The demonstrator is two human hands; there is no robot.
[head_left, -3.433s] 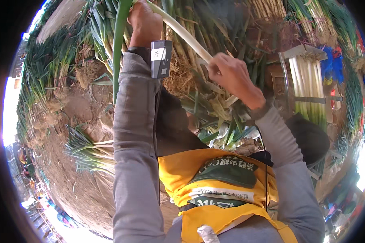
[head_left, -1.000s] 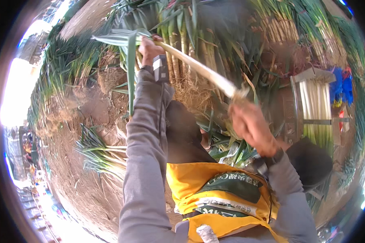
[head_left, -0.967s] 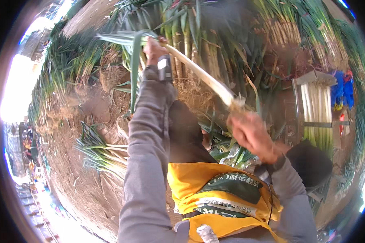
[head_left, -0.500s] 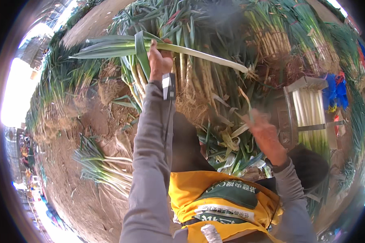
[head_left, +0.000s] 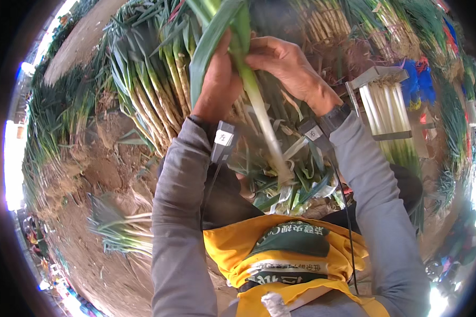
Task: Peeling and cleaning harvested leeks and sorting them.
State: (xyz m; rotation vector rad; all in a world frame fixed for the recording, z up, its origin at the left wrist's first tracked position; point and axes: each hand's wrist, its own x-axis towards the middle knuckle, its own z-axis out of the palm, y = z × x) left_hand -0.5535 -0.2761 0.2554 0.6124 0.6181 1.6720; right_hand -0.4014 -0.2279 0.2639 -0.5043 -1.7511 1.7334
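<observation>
A long leek [head_left: 260, 108] slants across the space in front of me, its broad green leaves at the top and its white, rooted end hanging down toward my lap. My left hand [head_left: 219, 79] is wrapped round the leek where the leaves begin. On the other side of the stalk, my right hand [head_left: 285, 66] pinches at the leaf base with thumb and fingers. Whether it grips the stalk or a single leaf is hard to make out. Below the root end lies a heap of peeled leaf scraps [head_left: 307, 179].
Unpeeled leeks [head_left: 153, 100] lie in bundles ahead and left. To the right, a metal-framed holder [head_left: 378, 76] carries white peeled leeks [head_left: 383, 105]. Some cleaned leeks [head_left: 124, 227] rest on the dirt ground at left. Blue plastic [head_left: 419, 84] lies beyond the holder.
The leek has swung from lying sideways to pointing its root end down toward me. My right hand has risen from above the scraps to the leek, beside my left.
</observation>
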